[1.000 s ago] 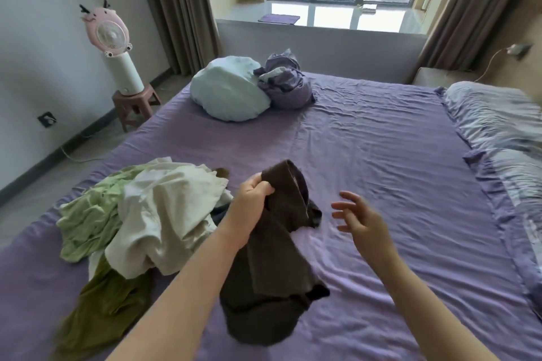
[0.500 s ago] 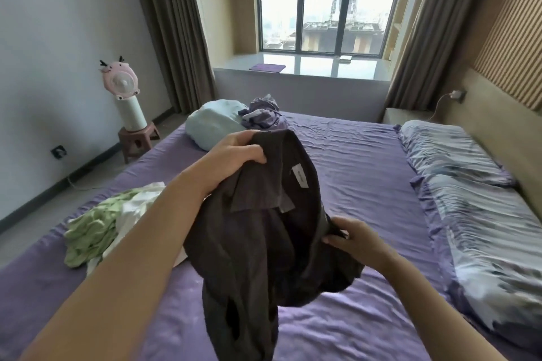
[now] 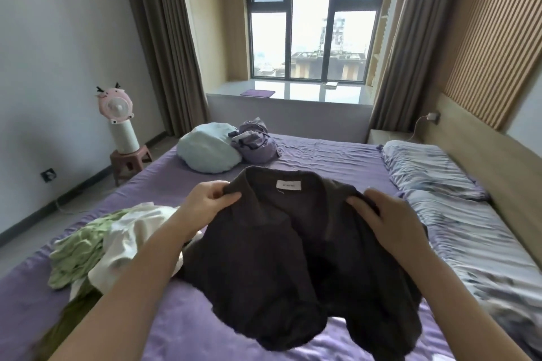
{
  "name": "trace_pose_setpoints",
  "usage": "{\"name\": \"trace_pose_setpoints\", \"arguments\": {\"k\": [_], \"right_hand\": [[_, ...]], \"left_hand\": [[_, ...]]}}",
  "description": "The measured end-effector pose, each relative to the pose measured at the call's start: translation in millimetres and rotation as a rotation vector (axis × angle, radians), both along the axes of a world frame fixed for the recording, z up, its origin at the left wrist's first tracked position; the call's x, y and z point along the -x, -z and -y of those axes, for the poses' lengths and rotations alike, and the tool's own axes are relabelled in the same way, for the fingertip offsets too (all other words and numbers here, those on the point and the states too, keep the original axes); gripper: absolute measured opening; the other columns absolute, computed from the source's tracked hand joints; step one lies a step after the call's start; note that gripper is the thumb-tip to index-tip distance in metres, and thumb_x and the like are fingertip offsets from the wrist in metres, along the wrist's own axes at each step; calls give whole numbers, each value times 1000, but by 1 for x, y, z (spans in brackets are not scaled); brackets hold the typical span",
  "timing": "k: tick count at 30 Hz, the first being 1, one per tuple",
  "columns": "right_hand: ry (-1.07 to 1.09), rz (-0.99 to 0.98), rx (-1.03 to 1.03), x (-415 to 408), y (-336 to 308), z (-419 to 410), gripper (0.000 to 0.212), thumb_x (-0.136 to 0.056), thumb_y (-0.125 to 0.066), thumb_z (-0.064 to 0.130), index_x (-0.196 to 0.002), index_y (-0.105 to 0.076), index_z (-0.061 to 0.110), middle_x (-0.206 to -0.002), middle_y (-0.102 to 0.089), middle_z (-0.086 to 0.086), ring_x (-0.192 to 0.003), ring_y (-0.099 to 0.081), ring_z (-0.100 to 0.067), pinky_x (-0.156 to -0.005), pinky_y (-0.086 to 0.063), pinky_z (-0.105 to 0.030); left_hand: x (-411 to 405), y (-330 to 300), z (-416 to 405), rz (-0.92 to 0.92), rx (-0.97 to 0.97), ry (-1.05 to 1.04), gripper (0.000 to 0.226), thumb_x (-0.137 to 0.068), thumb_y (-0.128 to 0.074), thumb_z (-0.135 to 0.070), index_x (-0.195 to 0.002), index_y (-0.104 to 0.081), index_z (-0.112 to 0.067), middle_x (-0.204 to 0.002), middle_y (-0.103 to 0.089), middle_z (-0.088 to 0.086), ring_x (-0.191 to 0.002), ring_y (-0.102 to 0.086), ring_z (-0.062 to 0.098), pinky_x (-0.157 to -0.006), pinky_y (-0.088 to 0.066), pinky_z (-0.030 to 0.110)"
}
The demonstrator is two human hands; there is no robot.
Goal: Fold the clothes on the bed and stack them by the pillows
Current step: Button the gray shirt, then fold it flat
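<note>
While both the left hand (image 3: 209, 202) and right hand (image 3: 390, 218) grip the dark shirt (image 3: 281, 258) by its shoulders, nothing looks folded; the clothes pile (image 3: 117, 246) waits, pillows (image 3: 425, 173) bare.

A single head-worn view looks forward and slightly down along the purple-sheeted bed (image 3: 322, 158). It faces the tall dark-framed window (image 3: 311, 17). Nearest are the person's forearms.

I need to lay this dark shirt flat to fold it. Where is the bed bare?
The bare purple sheet runs between the blue cushion with its purple bundle and the pillows, beyond the dark shirt. The left side is crowded by the pile of green and white clothes.
</note>
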State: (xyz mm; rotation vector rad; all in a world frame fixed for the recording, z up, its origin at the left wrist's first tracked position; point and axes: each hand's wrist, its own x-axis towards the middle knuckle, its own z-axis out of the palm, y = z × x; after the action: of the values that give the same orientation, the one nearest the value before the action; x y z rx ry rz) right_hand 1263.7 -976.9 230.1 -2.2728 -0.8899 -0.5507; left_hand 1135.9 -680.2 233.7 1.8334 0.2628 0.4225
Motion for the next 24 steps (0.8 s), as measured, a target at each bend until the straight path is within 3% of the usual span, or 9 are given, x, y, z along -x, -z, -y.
{"name": "trace_pose_setpoints", "arguments": {"k": [4, 7, 11, 15, 18, 20, 22, 24], "right_hand": [[96, 64, 53, 8, 0, 2, 26, -89, -56, 38, -82, -54, 13, -61, -60, -11, -65, -61, -37, -55, -42, -36], [82, 5, 73, 14, 5, -1, 25, -92, -48, 40, -93, -55, 16, -69, -64, -9, -71, -63, -35, -59, -43, -35], [128, -99, 109, 24, 15, -3, 17, -95, -40, 30, -101, -50, 18, -80, -64, -12, -78, -61, -35, -62, -34, -33], [138, -212, 130, 42, 18, -1, 16, -97, -42, 29, -100, -50, 16, -84, -64, -9, -82, -61, -32, -65, -40, -37], [147, -257, 140, 61, 20, 5, 12, -92, -56, 26, -95, -55, 15, -83, -67, -6, -81, -63, -27, -72, -47, -39], [126, -287, 159, 70, 21, 9, 11, -88, -62, 24, -82, -54, 20, -70, -62, 2, -69, -60, -19, -66, -44, -31], [89, -323, 213, 80, 22, 10, 27, -87, -62, 23, -68, -44, 26, -58, -50, 7, -57, -50, -6, -58, -35, -21], [62, -385, 242, 86, 23, 10, 32, -88, -61, 24, -63, -40, 26, -54, -45, 7, -53, -45, -1, -56, -34, -19]], "left_hand": [[-5, 13, 5, 15, 32, -79, 16, -87, -64, -5, -103, -66, -6, -91, -72, 7, -81, -66, 15, -74, -54, 24], [-16, 24, 11, -1, -137, -86, 12, -92, -59, -15, -99, -59, -5, -92, -67, 8, -85, -60, 20, -76, -47, 33], [-24, 26, 15, 48, -478, -151, 17, -97, -50, -26, -97, -47, -9, -92, -57, 7, -86, -55, 27, -75, -42, 39], [-6, 18, 14, 62, -785, -99, 30, -95, -49, -36, -100, -48, -6, -92, -62, 11, -83, -59, 35, -70, -46, 45], [18, 13, 7, 112, -1020, -58, 48, -90, -47, -51, -88, -54, -4, -65, -65, 10, -60, -62, 34, -52, -46, 38], [33, 10, -1, 180, -1134, -64, 51, -87, -41, -52, -74, -56, -5, -51, -59, 6, -44, -58, 30, -42, -41, 32], [42, 12, -9, 171, -1118, -46, 51, -86, -38, -53, -67, -55, -9, -48, -57, 5, -44, -58, 31, -42, -42, 32], [46, 16, -20, 58, -971, 22, 55, -86, -37, -66, -62, -51, -18, -51, -57, 2, -52, -59, 29, -50, -47, 35]]}}
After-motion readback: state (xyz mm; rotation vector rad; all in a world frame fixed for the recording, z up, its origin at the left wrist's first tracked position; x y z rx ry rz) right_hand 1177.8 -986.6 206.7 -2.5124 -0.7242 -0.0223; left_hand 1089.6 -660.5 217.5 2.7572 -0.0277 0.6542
